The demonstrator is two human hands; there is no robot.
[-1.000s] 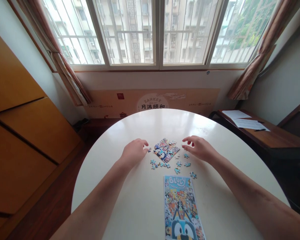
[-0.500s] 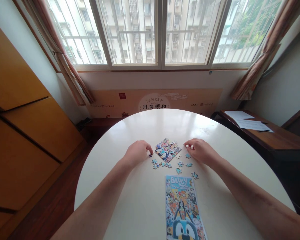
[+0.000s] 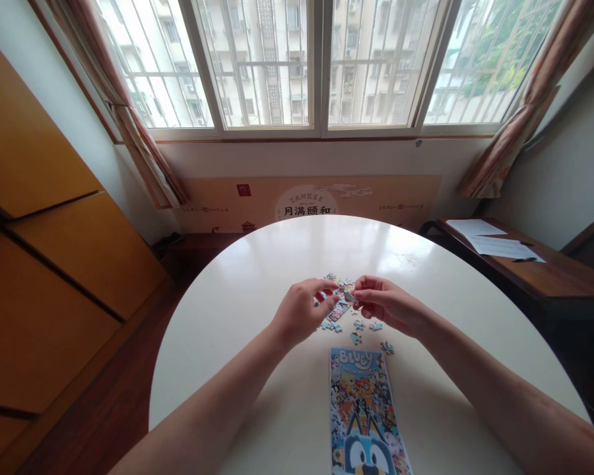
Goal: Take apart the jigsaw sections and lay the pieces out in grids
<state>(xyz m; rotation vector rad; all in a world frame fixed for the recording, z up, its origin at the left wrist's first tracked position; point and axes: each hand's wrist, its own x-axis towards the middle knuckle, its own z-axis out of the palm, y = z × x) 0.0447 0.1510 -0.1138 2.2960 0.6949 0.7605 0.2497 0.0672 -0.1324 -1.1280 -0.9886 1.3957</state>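
Observation:
A partly joined jigsaw puzzle (image 3: 337, 313) lies on the white round table, mostly covered by my hands. My right hand (image 3: 383, 302) is closed in a pinch on a small puzzle piece (image 3: 350, 297) above the joined section. From the left, my left hand (image 3: 307, 307) reaches over the puzzle, its thumb and forefinger apart near that piece. Whether those fingertips touch the piece I cannot tell. Several loose light-blue pieces (image 3: 358, 324) are scattered on the near side of the puzzle.
A Bluey picture sheet (image 3: 363, 409) lies near me on the round table (image 3: 218, 290). At the right stands a brown wooden desk (image 3: 569, 270) with papers (image 3: 505, 248) and pens. Wooden cabinets (image 3: 54, 264) are on the left, and a barred window is ahead.
My left hand has moved right from a dark piece at the puzzle's left side. My right hand has moved left, bringing a piece over the puzzle. The two hands are now close together.

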